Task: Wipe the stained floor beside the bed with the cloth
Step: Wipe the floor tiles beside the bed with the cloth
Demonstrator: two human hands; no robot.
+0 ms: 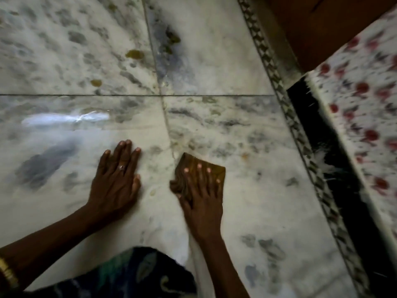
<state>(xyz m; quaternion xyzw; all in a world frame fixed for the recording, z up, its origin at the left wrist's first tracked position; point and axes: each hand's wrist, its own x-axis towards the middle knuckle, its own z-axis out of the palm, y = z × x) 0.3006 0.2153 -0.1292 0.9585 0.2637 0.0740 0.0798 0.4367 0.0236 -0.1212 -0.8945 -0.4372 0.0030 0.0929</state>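
Right hand lies flat, fingers straight & spread, pressing on a folded brown cloth. It's not gripping the cloth, just pinning it down w/ palm & fingers. Cloth sits on the white grey-veined marble floor, just right of the tile joint, nr mid-view. Left hand is also flat & open on bare tile just beside, holding nothing, w/ a silver ring on one finger; prob. bracing body weight.

Further out there's a tiny tan spot just beyond the cloth. On the far tiles are a yellow-brown blotch, a smaller amber spot & a greenish smear. A wet-looking sheen shows left of the hands. Bed w/ red-flowered sheet is at the right edge.

Progress, as I judge it: wiping is underway, approx. early-to-mid. Tile nr the hands looks mostly clean, but the far stains are not yet reached.
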